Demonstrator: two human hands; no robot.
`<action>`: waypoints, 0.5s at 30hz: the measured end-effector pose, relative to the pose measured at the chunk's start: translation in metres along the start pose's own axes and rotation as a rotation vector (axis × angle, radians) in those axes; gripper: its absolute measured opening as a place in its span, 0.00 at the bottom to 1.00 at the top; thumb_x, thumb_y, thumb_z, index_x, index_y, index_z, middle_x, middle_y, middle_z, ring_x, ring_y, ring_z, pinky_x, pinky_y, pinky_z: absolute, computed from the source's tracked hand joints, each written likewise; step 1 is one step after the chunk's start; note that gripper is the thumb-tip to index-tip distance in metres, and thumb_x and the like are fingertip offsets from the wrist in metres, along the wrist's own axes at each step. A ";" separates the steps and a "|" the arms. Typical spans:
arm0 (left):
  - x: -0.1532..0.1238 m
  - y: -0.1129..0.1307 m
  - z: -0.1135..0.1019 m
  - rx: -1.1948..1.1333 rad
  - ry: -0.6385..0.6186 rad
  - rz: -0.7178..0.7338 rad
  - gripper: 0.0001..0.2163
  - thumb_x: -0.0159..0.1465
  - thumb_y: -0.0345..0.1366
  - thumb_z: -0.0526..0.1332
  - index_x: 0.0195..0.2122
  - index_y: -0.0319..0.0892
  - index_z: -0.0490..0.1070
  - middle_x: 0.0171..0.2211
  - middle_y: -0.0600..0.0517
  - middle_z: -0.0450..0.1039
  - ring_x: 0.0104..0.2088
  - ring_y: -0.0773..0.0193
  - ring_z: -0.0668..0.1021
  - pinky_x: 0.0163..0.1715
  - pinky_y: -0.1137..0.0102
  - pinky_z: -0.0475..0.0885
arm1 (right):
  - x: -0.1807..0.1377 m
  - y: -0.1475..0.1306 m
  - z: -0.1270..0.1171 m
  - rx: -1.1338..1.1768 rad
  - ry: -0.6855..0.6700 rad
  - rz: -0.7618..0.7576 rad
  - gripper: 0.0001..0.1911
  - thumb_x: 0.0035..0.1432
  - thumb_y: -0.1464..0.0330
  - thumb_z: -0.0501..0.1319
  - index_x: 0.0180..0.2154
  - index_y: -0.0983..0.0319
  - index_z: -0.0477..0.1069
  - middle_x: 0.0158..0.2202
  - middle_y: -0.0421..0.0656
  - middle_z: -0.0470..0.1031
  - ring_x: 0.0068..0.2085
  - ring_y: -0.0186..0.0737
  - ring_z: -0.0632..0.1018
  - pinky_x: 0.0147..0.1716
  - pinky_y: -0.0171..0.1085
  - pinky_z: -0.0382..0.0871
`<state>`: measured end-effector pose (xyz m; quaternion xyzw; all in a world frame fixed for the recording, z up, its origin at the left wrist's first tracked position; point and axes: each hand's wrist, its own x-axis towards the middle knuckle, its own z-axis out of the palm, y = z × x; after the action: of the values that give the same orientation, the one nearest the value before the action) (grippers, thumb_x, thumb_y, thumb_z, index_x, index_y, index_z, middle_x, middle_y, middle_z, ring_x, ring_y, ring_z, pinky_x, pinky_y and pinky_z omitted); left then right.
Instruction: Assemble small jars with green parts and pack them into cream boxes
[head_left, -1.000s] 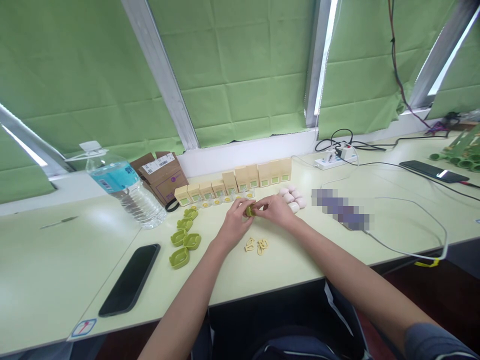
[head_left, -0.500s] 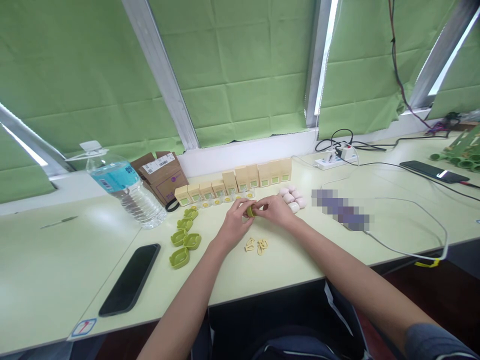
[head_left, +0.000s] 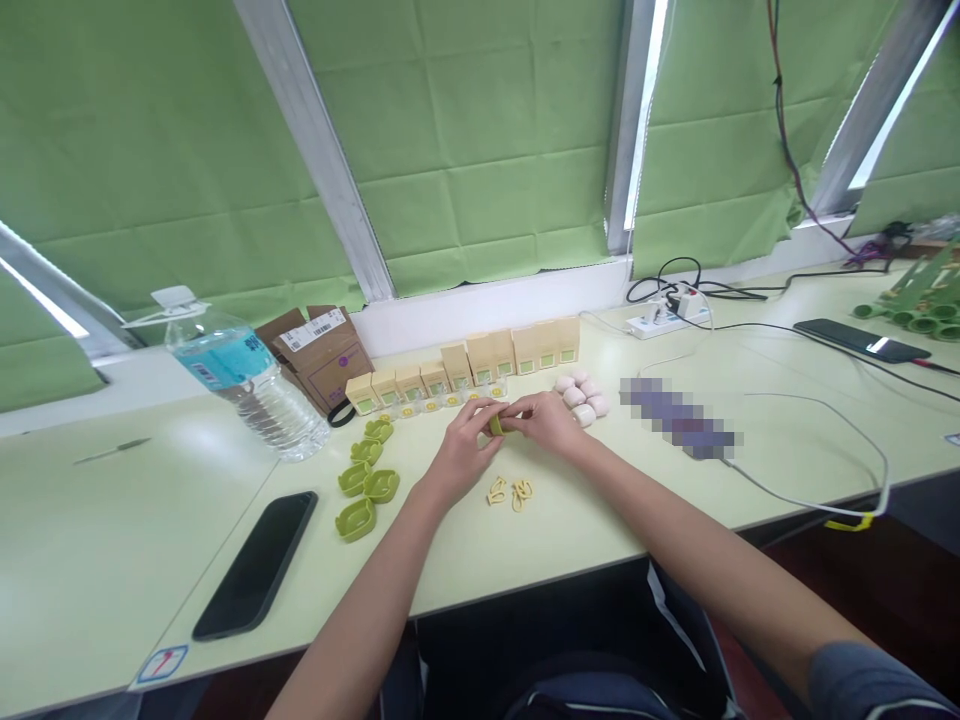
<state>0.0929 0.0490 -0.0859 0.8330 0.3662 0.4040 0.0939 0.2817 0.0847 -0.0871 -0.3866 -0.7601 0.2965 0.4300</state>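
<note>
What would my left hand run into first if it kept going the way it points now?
Probably the right hand, facing the left hand across the small green piece both pinch; depth is unclear.

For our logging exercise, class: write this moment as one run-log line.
left hand: pinching green piece | right hand: pinching same piece | near: yellow loops, green cups on table | behind: row of boxes

The small moulded plastic piece (head_left: 496,424) you held was olive green, matching the oval plastic shells (head_left: 381,485). The looped rubbery bits (head_left: 510,491) were pale yellow. The small cardboard boxes (head_left: 480,362) were tan with green square labels, the flat laminate tabletop (head_left: 600,520) pale green, the slim slab phone (head_left: 257,562) black.
</note>
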 end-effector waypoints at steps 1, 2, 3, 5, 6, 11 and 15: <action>0.000 0.000 0.000 -0.001 0.001 -0.003 0.23 0.63 0.25 0.62 0.57 0.50 0.69 0.53 0.46 0.68 0.50 0.59 0.77 0.51 0.58 0.76 | 0.000 -0.001 0.000 0.002 0.002 0.001 0.06 0.55 0.70 0.66 0.32 0.57 0.84 0.29 0.39 0.83 0.27 0.35 0.76 0.29 0.32 0.66; 0.001 -0.001 0.000 -0.006 0.002 -0.009 0.22 0.63 0.25 0.62 0.57 0.50 0.69 0.54 0.46 0.68 0.49 0.60 0.77 0.51 0.59 0.76 | 0.000 -0.002 0.000 -0.002 0.005 0.002 0.06 0.55 0.70 0.67 0.32 0.57 0.84 0.29 0.39 0.83 0.27 0.34 0.76 0.29 0.32 0.66; 0.001 -0.001 0.000 -0.014 0.005 -0.016 0.22 0.63 0.25 0.62 0.57 0.50 0.69 0.54 0.46 0.68 0.49 0.60 0.77 0.50 0.59 0.76 | 0.000 -0.003 0.000 -0.010 0.007 0.005 0.06 0.55 0.70 0.67 0.32 0.57 0.84 0.29 0.38 0.83 0.27 0.34 0.77 0.30 0.32 0.66; 0.002 -0.001 0.001 -0.032 0.010 -0.033 0.21 0.63 0.26 0.62 0.56 0.49 0.70 0.53 0.46 0.68 0.48 0.61 0.77 0.49 0.60 0.77 | 0.001 -0.004 -0.001 -0.023 0.006 0.011 0.05 0.55 0.70 0.67 0.32 0.58 0.84 0.29 0.38 0.83 0.27 0.34 0.77 0.30 0.32 0.67; 0.002 -0.002 0.002 -0.039 0.013 -0.043 0.21 0.63 0.26 0.62 0.56 0.49 0.70 0.54 0.46 0.68 0.48 0.61 0.77 0.49 0.60 0.77 | 0.001 -0.004 -0.001 -0.023 0.003 0.016 0.05 0.55 0.70 0.67 0.32 0.58 0.83 0.29 0.38 0.83 0.27 0.34 0.77 0.30 0.31 0.67; 0.004 -0.003 0.003 -0.043 0.026 -0.072 0.22 0.63 0.24 0.61 0.57 0.50 0.69 0.54 0.46 0.67 0.49 0.61 0.77 0.50 0.61 0.77 | 0.002 0.002 -0.002 0.055 -0.040 0.025 0.07 0.58 0.67 0.65 0.35 0.57 0.83 0.31 0.39 0.83 0.25 0.34 0.77 0.30 0.32 0.70; 0.005 -0.005 0.002 -0.050 0.044 -0.069 0.21 0.64 0.24 0.60 0.57 0.49 0.69 0.54 0.46 0.67 0.49 0.61 0.76 0.48 0.62 0.78 | 0.003 0.005 -0.003 0.079 -0.018 0.022 0.07 0.60 0.66 0.65 0.37 0.57 0.82 0.34 0.40 0.84 0.25 0.34 0.78 0.32 0.33 0.72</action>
<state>0.0936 0.0567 -0.0865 0.8082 0.3864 0.4279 0.1203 0.2851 0.0903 -0.0886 -0.3750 -0.7473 0.3346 0.4347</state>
